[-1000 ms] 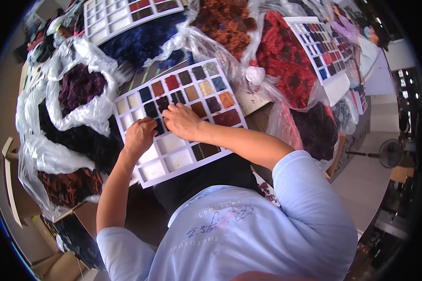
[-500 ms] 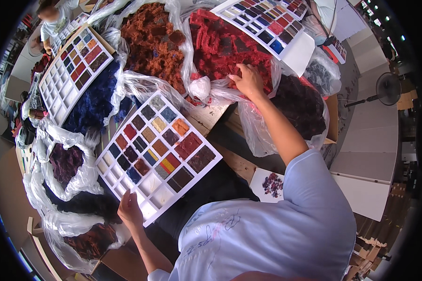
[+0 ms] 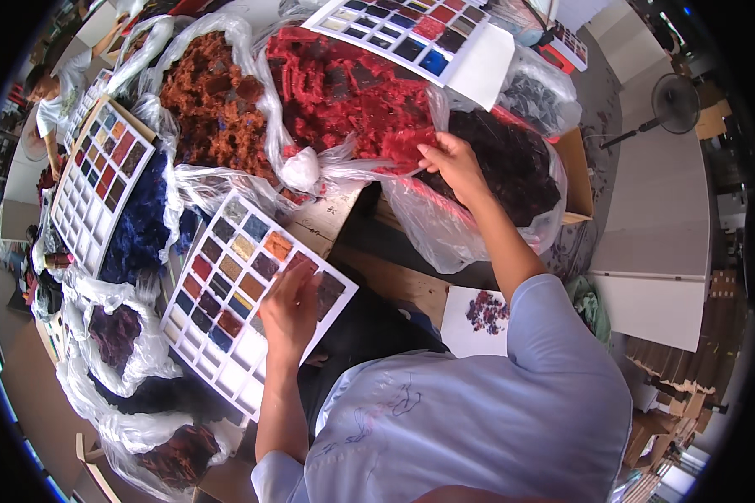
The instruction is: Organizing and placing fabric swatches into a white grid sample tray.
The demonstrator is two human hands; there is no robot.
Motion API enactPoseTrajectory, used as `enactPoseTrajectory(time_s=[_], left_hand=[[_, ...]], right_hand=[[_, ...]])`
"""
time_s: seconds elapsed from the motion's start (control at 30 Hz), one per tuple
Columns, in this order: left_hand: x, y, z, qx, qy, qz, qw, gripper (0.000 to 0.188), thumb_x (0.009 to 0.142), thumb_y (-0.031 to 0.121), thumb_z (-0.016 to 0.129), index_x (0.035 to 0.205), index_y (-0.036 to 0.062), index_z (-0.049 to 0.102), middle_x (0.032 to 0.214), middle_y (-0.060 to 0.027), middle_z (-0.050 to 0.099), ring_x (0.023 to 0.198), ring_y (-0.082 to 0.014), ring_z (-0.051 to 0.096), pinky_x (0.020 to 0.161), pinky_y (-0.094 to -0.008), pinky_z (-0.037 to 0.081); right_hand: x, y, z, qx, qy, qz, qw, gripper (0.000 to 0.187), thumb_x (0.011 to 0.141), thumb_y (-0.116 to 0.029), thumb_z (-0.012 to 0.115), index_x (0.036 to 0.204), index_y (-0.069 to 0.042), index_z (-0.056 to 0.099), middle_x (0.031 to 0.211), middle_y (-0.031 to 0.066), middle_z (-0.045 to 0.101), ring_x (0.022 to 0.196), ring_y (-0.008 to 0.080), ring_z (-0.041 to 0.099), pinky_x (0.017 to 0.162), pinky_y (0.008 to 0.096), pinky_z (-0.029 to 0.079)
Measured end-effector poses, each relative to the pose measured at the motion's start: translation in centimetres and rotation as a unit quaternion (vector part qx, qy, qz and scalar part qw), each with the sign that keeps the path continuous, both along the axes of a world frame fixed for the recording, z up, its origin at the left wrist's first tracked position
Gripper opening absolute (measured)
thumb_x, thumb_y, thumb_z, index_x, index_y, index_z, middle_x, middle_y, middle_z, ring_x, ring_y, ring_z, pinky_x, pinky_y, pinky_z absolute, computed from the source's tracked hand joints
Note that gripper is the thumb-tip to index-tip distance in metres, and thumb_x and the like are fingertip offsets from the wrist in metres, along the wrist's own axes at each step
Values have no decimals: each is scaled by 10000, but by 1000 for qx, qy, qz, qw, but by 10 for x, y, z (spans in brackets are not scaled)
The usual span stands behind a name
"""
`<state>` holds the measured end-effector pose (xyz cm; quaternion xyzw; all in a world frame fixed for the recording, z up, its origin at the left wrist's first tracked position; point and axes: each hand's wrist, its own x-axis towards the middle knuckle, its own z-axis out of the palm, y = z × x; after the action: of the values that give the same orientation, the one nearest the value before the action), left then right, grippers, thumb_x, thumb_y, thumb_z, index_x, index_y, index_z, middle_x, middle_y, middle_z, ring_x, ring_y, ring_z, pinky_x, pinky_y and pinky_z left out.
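Note:
My right hand (image 3: pixel 455 168) pinches a thin clump of red fibre (image 3: pixel 411 148) at the right edge of a plastic bag heaped with red fibre (image 3: pixel 348 92). Lower left, a white compartment tray (image 3: pixel 247 379) lies tilted across my lap. Several of its cells hold coloured samples; the cells along the lower left edge look white inside. My left hand (image 3: pixel 289 314) is over the tray's right half, close to a dark red sample (image 3: pixel 300 263). It hides some cells, and its smeared fingers do not show whether they hold anything.
Open bags of rust-orange fibre (image 3: pixel 214 101), dark brown fibre (image 3: pixel 499 168) and blue fibre (image 3: pixel 138 226) surround me. More sample trays (image 3: pixel 394 29) lie at the back and left. A white board (image 3: pixel 457 335) with dark scraps is beside me. A fan (image 3: pixel 675 103) stands right; another person (image 3: pixel 63 101) works far left.
My left hand has left the tray's lower corner and risen over its right half. My right hand has drawn back slightly, now with red fibre between its fingers. The view has shifted.

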<state>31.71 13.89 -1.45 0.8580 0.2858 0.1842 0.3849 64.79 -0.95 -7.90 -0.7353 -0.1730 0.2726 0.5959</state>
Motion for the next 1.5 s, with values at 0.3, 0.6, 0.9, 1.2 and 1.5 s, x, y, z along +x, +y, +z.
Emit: enactPoseTrajectory(time_s=[0.3, 0.6, 0.9, 1.2, 1.5], left_hand=[[67, -60, -33, -34, -49, -221, 974, 284, 869, 87, 744, 1137, 8, 690, 896, -142, 696, 691, -254, 686, 608, -329, 534], [91, -106, -88, -93, 59, -307, 945, 248, 794, 149, 758, 931, 1, 614, 842, -235, 664, 836, -432, 659, 708, -463, 519], [67, -62, -70, -138, 70, -90, 984, 352, 820, 169, 751, 1085, 35, 562, 901, -239, 698, 858, -431, 687, 724, -457, 540], [33, -34, -50, -163, 27, -7, 986, 323, 870, 183, 729, 1090, 7, 571, 938, -217, 707, 885, -374, 703, 783, -419, 536], [1, -36, -43, -134, 23, 26, 990, 257, 860, 160, 731, 1026, 11, 604, 851, -173, 674, 787, -327, 673, 734, -384, 512]], right_hand=[[-125, -196, -69, -499, -243, 305, 774, 225, 778, -183, 698, 992, -118, 677, 877, 151, 704, 854, 377, 693, 727, 509, 545], [-97, -129, -8, -179, 28, 297, 938, 345, 822, -160, 751, 1125, -53, 627, 921, 164, 712, 873, 185, 698, 796, 329, 535], [31, -138, -62, -441, -416, 43, 794, 394, 768, -267, 808, 1077, -57, 682, 1051, 180, 700, 971, 380, 672, 850, 455, 535], [79, -168, -33, -310, -151, -94, 934, 182, 790, -247, 796, 841, -90, 718, 781, 162, 680, 726, 343, 665, 667, 416, 490], [53, -163, 12, -361, -418, -109, 826, 220, 808, -248, 765, 827, -46, 679, 866, 162, 642, 813, 355, 651, 717, 431, 486]])
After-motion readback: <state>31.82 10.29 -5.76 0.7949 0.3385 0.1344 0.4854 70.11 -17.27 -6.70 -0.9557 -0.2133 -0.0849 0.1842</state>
